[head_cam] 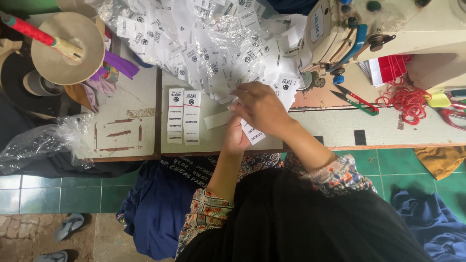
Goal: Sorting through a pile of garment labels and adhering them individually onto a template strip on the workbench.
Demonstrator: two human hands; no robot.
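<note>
My right hand (pixel 262 107) lies over my left hand (pixel 236 139) at the table's front edge, both closed around white fabric labels. A printed label (pixel 254 132) sticks out below my right hand, and a plain white strip (pixel 216 120) pokes out to the left from my fingertips. Just behind my hands spreads a big heap of loose white printed labels (pixel 213 43) on crinkled clear plastic. Two neat stacks of labels (pixel 183 116) lie side by side on the table to the left of my hands.
A cream sewing machine (pixel 388 29) stands at the back right, with thread snips (pixel 357 100), red rubber bands (pixel 410 102) and red-and-white cloth pieces (pixel 388 68) beside it. A cardboard thread cone (pixel 65 48) sits at the back left. Blue cloth (pixel 155 204) hangs below the table.
</note>
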